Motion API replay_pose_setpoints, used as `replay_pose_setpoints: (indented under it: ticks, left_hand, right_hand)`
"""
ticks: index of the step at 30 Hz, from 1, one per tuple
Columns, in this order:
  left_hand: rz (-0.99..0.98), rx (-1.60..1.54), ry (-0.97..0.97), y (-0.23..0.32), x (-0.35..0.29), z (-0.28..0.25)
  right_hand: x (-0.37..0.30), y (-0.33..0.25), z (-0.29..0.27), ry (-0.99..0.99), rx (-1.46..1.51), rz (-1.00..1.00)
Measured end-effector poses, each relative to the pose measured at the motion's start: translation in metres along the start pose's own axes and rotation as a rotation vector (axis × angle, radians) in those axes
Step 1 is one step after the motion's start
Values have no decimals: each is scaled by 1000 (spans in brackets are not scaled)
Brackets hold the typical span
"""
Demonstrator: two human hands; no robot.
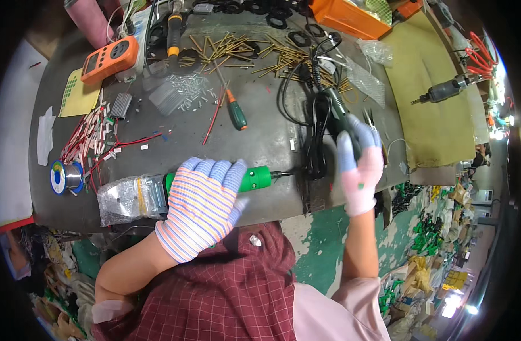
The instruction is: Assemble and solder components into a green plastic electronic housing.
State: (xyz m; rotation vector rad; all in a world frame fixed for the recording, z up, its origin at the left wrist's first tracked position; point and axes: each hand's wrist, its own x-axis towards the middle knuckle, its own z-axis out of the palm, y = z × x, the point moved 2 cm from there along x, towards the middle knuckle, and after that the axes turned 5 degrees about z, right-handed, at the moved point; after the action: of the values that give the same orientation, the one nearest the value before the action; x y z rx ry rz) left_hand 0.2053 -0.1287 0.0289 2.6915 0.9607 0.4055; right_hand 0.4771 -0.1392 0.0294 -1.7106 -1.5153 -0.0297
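Note:
My left hand (201, 199), in a striped glove with blue fingertips, is wrapped over a green cylindrical tool body (255, 179) lying crosswise near the table's front edge. A black cord leaves its right end. At its left end sits a part bundled in clear bubble wrap (121, 200) with a yellow band. My right hand (361, 170), in a pink and blue glove, is slightly blurred. Its thumb and fingers are closed around a dark cylindrical handle (339, 105) with a ribbed cord end. Beside it lies a coiled black cord (316, 136).
A green-handled screwdriver (236, 113), long brass screws (226, 46) and small silver screws (189, 94) lie farther back. Left are red and white wires (81, 133), a solder spool (66, 177) and an orange meter (109, 59). An electric screwdriver (445, 90) hangs at right.

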Motion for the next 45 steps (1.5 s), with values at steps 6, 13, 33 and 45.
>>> replay_pose_setpoints:
  ticks: [6, 13, 33, 45]
  left_hand:
    - [-35, 78, -13, 2, 9, 9]
    - [-95, 132, -78, 1, 13, 11]
    - [-24, 108, 83, -5, 3, 17]
    - [-10, 129, 230, -2, 2, 28]
  right_hand:
    - [10, 72, 1, -339, -648, 143]
    - [47, 40, -56, -69, 660, 502]
    - [19, -97, 40, -489, 1249, -131]
    - [4, -94, 67, -305, 1277, -36]
